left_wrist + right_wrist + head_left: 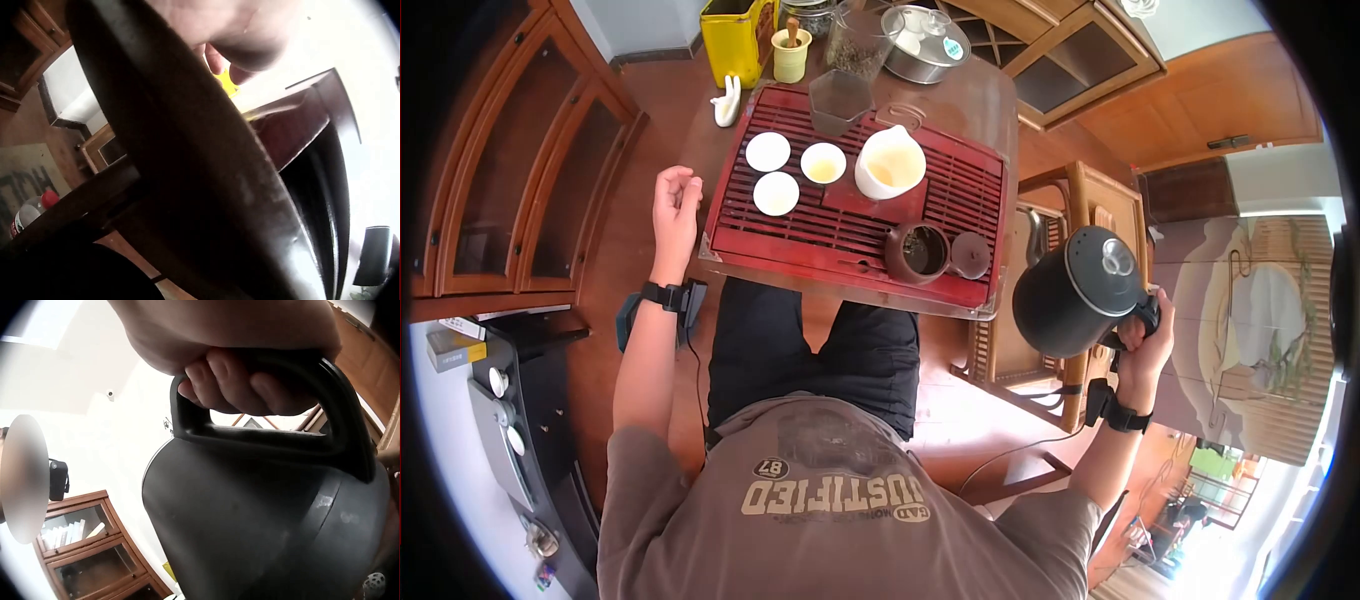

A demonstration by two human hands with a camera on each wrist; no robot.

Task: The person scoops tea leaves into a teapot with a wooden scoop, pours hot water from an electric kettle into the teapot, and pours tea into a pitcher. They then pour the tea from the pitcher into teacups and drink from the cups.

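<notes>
Gripping the black kettle (1055, 300) by its handle (347, 419), my right fingers (226, 380) held it off the right side of the red tray (765, 240), where the brown teapot (896, 260) stood open beside its lid (971, 256). My left fingers (670, 187) hung loosely bent near the tray's left edge.

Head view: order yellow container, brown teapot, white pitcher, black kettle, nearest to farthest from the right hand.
1. Black kettle, gripped in the right hand.
2. Brown teapot, near right on the tray.
3. White pitcher, farther back on the tray.
4. Yellow container, beyond the tray, far left.
</notes>
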